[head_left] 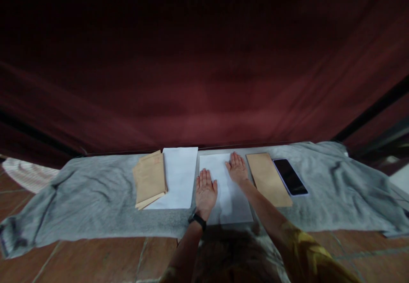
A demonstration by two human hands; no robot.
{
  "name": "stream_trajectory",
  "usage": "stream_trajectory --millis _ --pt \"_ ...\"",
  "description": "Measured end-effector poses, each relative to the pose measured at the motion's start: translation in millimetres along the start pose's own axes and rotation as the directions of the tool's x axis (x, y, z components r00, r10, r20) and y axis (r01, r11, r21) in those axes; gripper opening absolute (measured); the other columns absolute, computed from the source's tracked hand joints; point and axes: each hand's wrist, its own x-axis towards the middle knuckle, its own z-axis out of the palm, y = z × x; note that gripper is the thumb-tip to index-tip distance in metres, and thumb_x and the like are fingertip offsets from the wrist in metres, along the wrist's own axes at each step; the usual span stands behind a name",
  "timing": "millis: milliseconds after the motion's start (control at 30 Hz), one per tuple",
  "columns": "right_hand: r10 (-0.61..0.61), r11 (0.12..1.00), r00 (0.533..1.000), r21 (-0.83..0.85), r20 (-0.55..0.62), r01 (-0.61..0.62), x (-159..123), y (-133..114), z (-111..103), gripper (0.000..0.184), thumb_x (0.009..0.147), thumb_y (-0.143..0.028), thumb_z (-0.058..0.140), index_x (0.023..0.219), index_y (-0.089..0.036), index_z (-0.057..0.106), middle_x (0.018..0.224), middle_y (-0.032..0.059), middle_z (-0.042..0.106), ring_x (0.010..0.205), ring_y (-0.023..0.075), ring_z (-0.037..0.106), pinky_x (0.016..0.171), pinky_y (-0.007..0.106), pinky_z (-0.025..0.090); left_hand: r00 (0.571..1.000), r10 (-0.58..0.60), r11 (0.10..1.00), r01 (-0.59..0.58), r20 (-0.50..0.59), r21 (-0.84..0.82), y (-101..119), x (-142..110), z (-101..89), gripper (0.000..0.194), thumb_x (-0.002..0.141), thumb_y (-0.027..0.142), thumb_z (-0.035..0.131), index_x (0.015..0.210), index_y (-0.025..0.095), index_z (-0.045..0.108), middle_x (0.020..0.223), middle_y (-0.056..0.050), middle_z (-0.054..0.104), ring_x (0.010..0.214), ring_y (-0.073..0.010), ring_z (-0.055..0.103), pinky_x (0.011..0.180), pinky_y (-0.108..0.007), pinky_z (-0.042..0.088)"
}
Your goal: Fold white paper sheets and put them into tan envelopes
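A sheet of white paper (228, 208) lies on the grey cloth in front of me, its long side running away from me. My left hand (206, 192), with a dark watch (200, 221) on its wrist, rests flat over the sheet's left edge. Higher up, near the sheet's far right corner, my right hand (238, 170) lies flat with its fingers stretched out. Neither hand grips anything. Just right of the sheet is a brown envelope (270, 180). To the left are more white paper (181, 178) and a stack of brown envelopes (150, 178) overlapping it.
A phone (290, 177) with a dark screen and purple edge lies right of the single envelope. The grey cloth (99, 197) covers a long narrow surface. Behind it rises a dark red panel (204, 104). Terracotta tiles (105, 257) show on the floor below.
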Motion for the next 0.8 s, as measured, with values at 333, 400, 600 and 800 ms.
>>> stream_trajectory --millis 333,400,600,800 --pt "-0.089 0.996 0.996 0.02 -0.023 0.089 -56.6 -9.8 -20.3 0.063 0.108 -0.041 0.031 0.159 -0.004 0.031 0.159 0.0233 0.042 0.146 0.0325 0.044 0.12 0.052 0.034 1.0 -0.008 1.0 0.008 0.022 0.004 -0.2 0.9 1.5 0.061 0.104 0.032 0.032 0.158 0.004 0.031 0.161 -0.02 0.038 0.153 -0.0281 0.031 0.125 -0.049 0.03" --pt "-0.148 0.989 0.989 0.027 -0.008 0.148 -79.2 -12.1 -28.1 0.062 0.107 -0.039 0.034 0.16 -0.007 0.029 0.161 0.0207 0.039 0.148 0.0318 0.04 0.121 0.052 0.033 0.999 -0.012 1.0 0.012 0.044 0.019 0.8 1.8 0.8 0.061 0.104 0.033 0.031 0.157 0.003 0.033 0.161 -0.02 0.038 0.153 -0.0286 0.031 0.125 -0.048 0.03" --pt "-0.188 0.982 0.981 0.018 -0.044 0.189 -115.6 -9.8 -42.0 0.06 0.106 -0.034 0.04 0.158 -0.005 0.033 0.157 0.02 0.046 0.147 0.0295 0.042 0.121 0.048 0.034 0.999 -0.005 1.0 0.004 0.033 0.028 0.0 1.6 1.3 0.061 0.104 0.034 0.031 0.156 0.003 0.036 0.161 -0.021 0.039 0.153 -0.029 0.033 0.125 -0.049 0.029" --pt "-0.161 0.986 0.984 0.03 -0.071 0.164 -115.7 -12.5 -48.1 0.06 0.106 -0.036 0.042 0.157 -0.005 0.037 0.156 0.0191 0.048 0.146 0.0289 0.045 0.122 0.045 0.034 1.0 -0.014 0.999 0.013 0.023 0.03 3.4 8.4 5.2 0.061 0.105 0.036 0.03 0.153 0.0 0.039 0.158 -0.025 0.042 0.151 -0.0314 0.035 0.124 -0.052 0.03"
